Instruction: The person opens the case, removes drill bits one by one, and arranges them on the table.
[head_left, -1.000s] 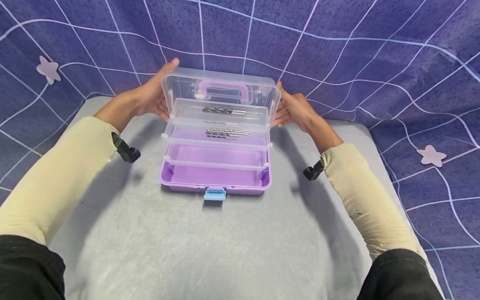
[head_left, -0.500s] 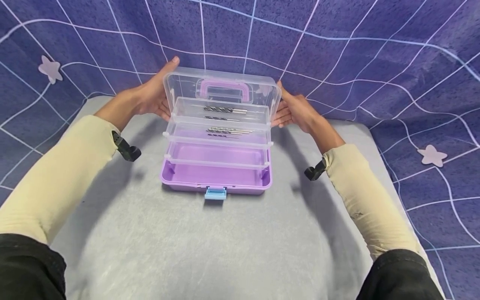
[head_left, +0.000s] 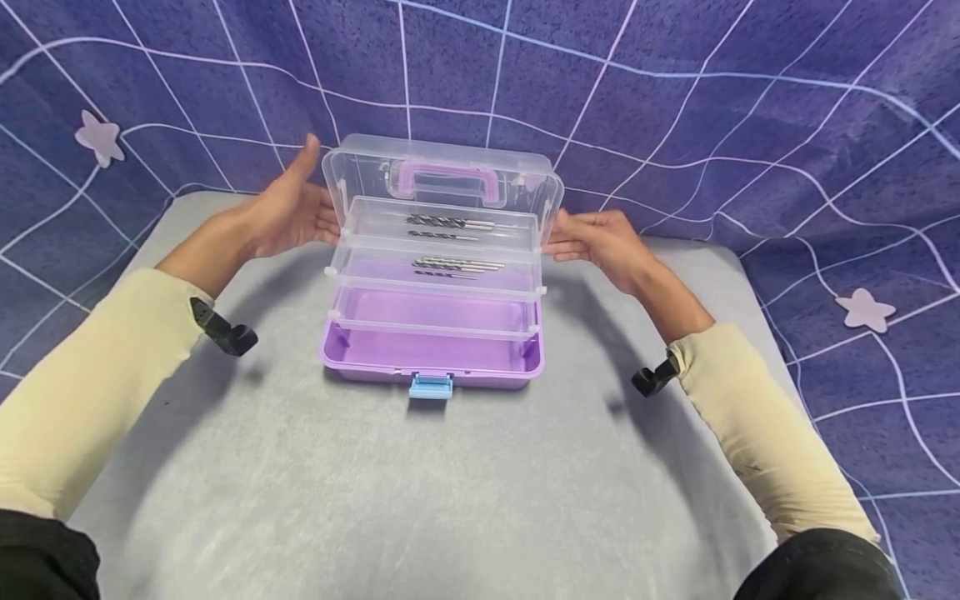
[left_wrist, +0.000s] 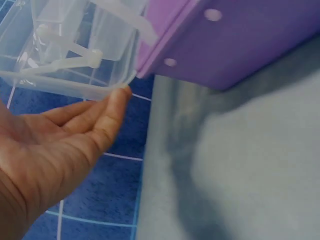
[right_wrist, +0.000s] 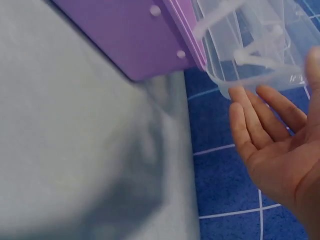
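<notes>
A purple toolbox (head_left: 360, 375) with a blue latch (head_left: 431, 387) stands with its clear lid (head_left: 442, 150) raised. Two clear trays are fanned out in steps behind its bottom compartment. Metal drill bits (head_left: 450, 222) lie in the upper tray, and several more drill bits (head_left: 457, 263) in the lower one. My left hand (head_left: 288, 217) is at the lid's left side, thumb up and away; in the left wrist view its fingertips (left_wrist: 120, 95) are right at the lid's rim. My right hand (head_left: 600, 248) mirrors it, its extended fingertips (right_wrist: 236, 94) close to the rim in the right wrist view.
The toolbox stands on a grey cloth-covered table (head_left: 435, 492), near its back edge. Behind and on both sides hangs a blue-purple curtain (head_left: 675, 100) with white lines and stars. White hinge arms (left_wrist: 75, 61) join the trays at the box's side.
Both hands have drawn back a little outward and toward me, and their thumbs have come away from the lid. The lid stays raised and the trays stay fanned out.
</notes>
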